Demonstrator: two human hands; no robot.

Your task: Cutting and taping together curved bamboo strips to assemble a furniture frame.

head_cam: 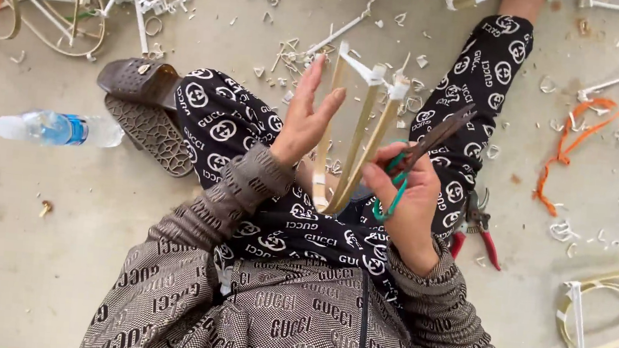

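Two hands at work over my lap, seated on a concrete floor (33,262) littered with pale shavings. Largest thing near: a heap of bent cane frames (48,2) at upper left, more frames (602,326) at lower right. Then a pair of brown sandals (147,111) by my left knee, and a clear plastic water bottle (56,128) lying on its side. An orange strip (590,128) curls at right.

The piece in hand is a small frame of bamboo slats (357,137), three strips fanning upward from a joined base, white binding at the tips. My left hand (307,118) is open, fingers spread, palm resting against the left slat rather than gripping. My right hand (404,197) is closed around green-handled scissors (420,150), blades pointing up-right, just beside the right slat.

I judge the slats light, springy, apt to splinter; best taken low, near the joined base.

Red-handled pliers (480,230) lie by my right thigh.
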